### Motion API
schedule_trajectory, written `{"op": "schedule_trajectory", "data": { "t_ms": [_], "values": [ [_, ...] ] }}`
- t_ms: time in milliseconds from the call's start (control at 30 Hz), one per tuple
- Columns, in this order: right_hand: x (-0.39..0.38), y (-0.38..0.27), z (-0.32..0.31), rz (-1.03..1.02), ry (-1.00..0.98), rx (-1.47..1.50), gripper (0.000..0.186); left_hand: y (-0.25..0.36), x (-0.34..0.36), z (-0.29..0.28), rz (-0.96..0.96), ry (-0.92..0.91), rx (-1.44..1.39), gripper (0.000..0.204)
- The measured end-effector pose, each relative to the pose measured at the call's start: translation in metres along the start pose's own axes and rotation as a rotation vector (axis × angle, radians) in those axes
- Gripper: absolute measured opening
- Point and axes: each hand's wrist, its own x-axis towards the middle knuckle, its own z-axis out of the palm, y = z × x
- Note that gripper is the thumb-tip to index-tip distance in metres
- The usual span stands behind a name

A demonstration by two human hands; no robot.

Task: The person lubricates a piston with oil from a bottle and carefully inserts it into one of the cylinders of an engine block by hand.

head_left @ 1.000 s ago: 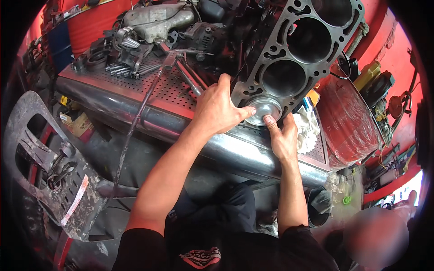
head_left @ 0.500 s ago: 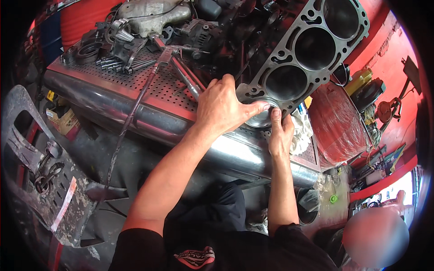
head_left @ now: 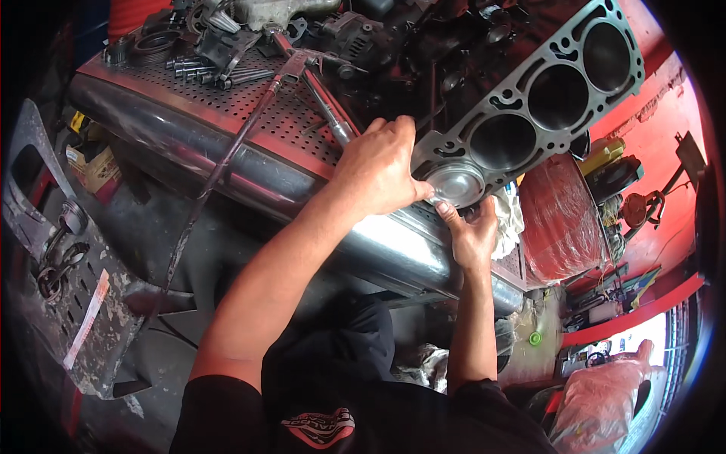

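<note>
A grey metal engine block [head_left: 473, 98] lies tilted on the bench, its flat face toward me with three dark open bores. In the bore at its near end sits a shiny round piston [head_left: 458, 184], its crown level with or close to the face. My left hand [head_left: 382, 170] curls over the block's left edge, and its thumb touches the left rim of the piston. My right hand [head_left: 474, 234] is at the block's near end, its thumb tip at the piston's lower rim. The right fingers bend behind the edge and are partly hidden.
On the perforated bench [head_left: 242, 121] lie a ratchet wrench [head_left: 299, 64], bolts [head_left: 219, 74] and dark engine parts. A white rag [head_left: 509, 219] lies right of my right hand. Beyond stands a plastic-wrapped red drum [head_left: 563, 227]. A worn chair [head_left: 83, 280] holds metal parts at left.
Both thumbs have slid from the piston's crown to its near rim, so more of the crown shows. My right hand has lowered slightly. The whole view has shifted.
</note>
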Motion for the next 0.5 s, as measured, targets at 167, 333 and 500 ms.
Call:
{"op": "schedule_trajectory", "data": {
  "t_ms": [167,333,500],
  "values": [
    [0.004,0.002,-0.006,0.097,-0.056,-0.110,0.078,-0.006,0.002,0.005,0.067,0.034,-0.019,0.081],
    [-0.016,-0.024,0.008,-0.553,0.432,-0.693,0.121,-0.010,-0.024,0.002,0.117,0.356,-0.066,0.059],
    [0.003,-0.054,0.028,-0.858,0.175,-1.038,0.101,0.002,-0.111,0.012,-0.200,0.290,-0.555,0.032]
  ]
}}
